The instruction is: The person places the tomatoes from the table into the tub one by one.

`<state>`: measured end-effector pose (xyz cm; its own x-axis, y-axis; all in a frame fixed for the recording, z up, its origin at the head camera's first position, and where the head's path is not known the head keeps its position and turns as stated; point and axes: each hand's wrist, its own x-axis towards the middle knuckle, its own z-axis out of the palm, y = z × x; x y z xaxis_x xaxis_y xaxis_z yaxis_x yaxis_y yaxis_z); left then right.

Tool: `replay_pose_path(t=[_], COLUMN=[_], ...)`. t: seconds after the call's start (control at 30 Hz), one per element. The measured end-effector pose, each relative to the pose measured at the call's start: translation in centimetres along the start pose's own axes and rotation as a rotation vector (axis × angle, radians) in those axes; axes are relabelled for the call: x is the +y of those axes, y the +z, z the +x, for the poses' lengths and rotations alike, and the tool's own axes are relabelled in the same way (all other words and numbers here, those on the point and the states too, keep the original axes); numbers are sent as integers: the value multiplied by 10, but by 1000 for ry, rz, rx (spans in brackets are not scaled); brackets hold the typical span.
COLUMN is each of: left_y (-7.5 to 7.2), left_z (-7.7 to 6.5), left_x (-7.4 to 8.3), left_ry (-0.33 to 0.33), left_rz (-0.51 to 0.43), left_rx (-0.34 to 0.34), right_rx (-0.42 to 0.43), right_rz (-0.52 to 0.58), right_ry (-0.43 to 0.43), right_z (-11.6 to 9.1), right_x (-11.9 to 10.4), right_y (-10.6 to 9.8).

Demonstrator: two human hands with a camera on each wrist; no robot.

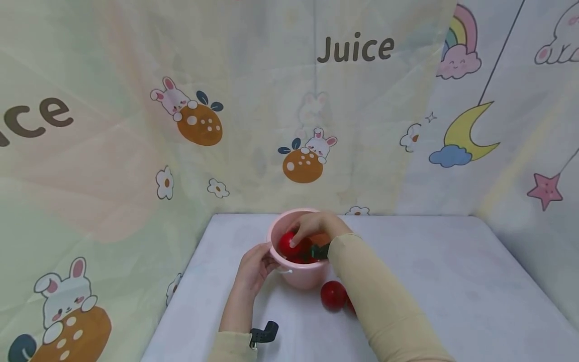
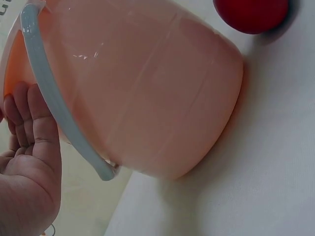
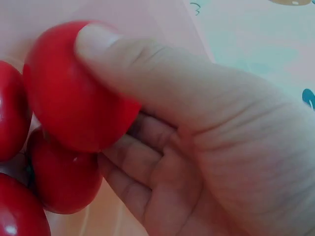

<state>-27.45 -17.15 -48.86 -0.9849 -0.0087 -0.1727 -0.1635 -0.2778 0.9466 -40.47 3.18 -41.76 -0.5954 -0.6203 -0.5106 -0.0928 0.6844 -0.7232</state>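
Observation:
A pink bucket (image 1: 304, 279) stands on the table with several red tomatoes inside. My right hand (image 1: 314, 224) reaches into its mouth and holds one tomato (image 3: 64, 93), the thumb on top and the fingers beneath. Below it, other tomatoes (image 3: 66, 177) lie in the bucket; one shows a green stem. At the bucket's left rim, my left hand (image 1: 253, 266) grips the edge, its fingertips over the rim in the left wrist view. A pale grey handle (image 2: 54, 103) hangs down the bucket's side, close to those fingers.
A tomato (image 1: 333, 295) lies on the white table (image 1: 434, 281) just in front of the bucket. Beside it, another tomato is mostly hidden by the right sleeve (image 1: 380, 296). A printed cloth (image 1: 362, 110) hangs behind and around the table.

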Motion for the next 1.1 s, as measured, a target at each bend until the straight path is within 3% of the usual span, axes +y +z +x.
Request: replay_pose_path(t=[0.33, 0.67, 0.8, 1.0, 1.1], left_y=[1, 1, 0, 0, 1], left_z=[0, 1, 1, 0, -2], left_x=[0, -2, -1, -1, -1], left_ry=[21, 19, 10, 3, 1], left_rz=[-12, -15, -11, 2, 5], left_rx=[6, 4, -1, 12, 13], right_rx=[24, 58, 76, 163, 202], right_rz=[-76, 58, 53, -111, -128], right_ry=[-1, 16, 4, -139, -229], right_z=[5, -3, -16, -44, -65], right_x=[2, -2, -11, -27, -32], right_y=[0, 0, -6, -25, -37])
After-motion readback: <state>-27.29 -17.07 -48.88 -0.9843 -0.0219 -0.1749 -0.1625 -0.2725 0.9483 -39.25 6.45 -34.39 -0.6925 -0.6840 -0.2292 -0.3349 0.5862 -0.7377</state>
